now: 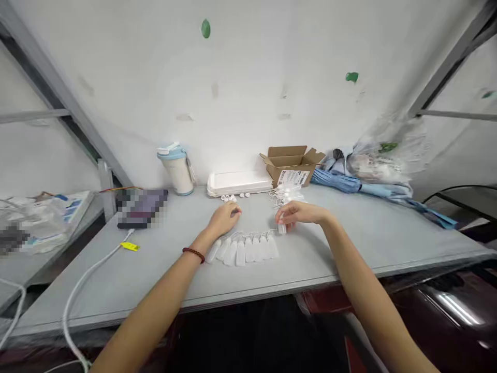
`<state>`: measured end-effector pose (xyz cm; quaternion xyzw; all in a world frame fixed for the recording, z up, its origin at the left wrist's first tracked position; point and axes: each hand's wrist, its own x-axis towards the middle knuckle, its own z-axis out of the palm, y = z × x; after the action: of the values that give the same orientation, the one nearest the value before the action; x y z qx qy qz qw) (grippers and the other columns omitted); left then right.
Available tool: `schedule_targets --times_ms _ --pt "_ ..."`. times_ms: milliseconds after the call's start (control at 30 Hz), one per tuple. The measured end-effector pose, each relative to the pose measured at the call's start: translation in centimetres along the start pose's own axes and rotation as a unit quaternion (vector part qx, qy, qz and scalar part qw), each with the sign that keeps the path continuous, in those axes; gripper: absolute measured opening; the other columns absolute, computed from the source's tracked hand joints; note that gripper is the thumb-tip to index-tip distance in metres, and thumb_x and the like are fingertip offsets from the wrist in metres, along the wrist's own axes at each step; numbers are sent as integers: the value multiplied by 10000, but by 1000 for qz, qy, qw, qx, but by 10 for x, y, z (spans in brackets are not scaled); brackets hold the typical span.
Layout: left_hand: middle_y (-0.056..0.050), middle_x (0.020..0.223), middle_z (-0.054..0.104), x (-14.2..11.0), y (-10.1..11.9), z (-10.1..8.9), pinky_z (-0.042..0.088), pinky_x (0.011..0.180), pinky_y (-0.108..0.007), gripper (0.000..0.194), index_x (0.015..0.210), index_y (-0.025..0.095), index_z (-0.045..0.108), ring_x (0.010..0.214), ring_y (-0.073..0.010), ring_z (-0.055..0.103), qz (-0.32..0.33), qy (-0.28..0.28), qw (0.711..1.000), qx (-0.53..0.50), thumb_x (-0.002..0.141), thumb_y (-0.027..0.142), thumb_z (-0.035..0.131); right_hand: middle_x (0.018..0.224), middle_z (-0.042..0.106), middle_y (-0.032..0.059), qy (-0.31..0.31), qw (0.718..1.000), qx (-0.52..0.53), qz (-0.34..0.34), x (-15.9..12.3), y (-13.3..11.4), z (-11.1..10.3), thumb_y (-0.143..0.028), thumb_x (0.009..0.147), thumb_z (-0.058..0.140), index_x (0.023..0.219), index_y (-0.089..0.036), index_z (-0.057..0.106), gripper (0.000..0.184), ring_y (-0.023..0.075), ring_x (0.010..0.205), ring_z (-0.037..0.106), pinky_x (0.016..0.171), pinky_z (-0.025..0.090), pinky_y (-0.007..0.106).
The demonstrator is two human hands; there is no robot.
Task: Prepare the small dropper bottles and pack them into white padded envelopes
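Observation:
A row of several small white plastic tags (244,248) lies side by side on the grey table (155,269). My right hand (297,213) is closed in a pinch on one more white tag at the right end of the row. My left hand (225,217), with a red bead bracelet on the wrist, rests with fingers curled on the table just behind the row's left end, near several small white caps (233,197). What its fingers hold, if anything, is hidden.
At the back stand a white-and-blue cup (176,168), a stack of white trays (238,183), an open cardboard box (291,164) with a pile of tags (287,195) before it, a blue umbrella (373,187) and a plastic bag (388,150). A white cable (89,274) runs at left.

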<state>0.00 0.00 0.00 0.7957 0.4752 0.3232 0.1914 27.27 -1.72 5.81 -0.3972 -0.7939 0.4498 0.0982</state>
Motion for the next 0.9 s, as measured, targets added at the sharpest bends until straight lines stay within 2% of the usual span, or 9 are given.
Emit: schedule_targets --times_ms 133,300,400,633,800,900 --pt "-46 799 638 -1 4 -2 423 718 -303 99 741 154 636 727 -182 550 -22 12 1000 -16 715 160 541 796 685 54 60 998 -11 -16 6 0 3 -359 798 536 924 -157 639 260 155 695 641 600 490 253" --pt "-11 713 629 -1 7 -5 421 623 -276 66 707 161 606 594 -140 516 -64 22 995 -72 702 210 561 790 678 46 162 983 -71 -41 23 1 20 -237 801 482 847 -163 652 191 166 730 601 646 452 279" --pt "-9 722 625 -1 8 -3 434 602 -259 97 721 158 573 603 -131 541 -77 20 989 -128 693 250 581 813 675 48 193 973 -108 -62 33 4 29 -152 783 463 829 -166 669 211 172 757 584 688 432 288" --pt "-13 657 627 -5 21 1 445 480 -233 221 824 139 536 461 -88 511 -107 -21 960 -259 714 316 611 822 646 56 211 959 -147 -115 43 3 44 -57 750 472 805 -166 697 255 161 739 553 712 403 279" --pt "-4 642 611 -7 30 -2 475 484 -238 259 872 120 598 492 -97 537 -117 -33 943 -311 699 305 653 819 645 32 194 963 -114 -146 42 -7 55 -59 766 457 799 -169 678 249 137 719 552 686 397 251" --pt "-15 703 631 -7 33 -3 498 517 -256 282 908 126 624 533 -106 561 -116 -35 934 -337 700 314 657 814 648 18 183 968 -76 -151 42 -12 58 -89 780 445 805 -167 647 218 130 731 559 664 399 237"
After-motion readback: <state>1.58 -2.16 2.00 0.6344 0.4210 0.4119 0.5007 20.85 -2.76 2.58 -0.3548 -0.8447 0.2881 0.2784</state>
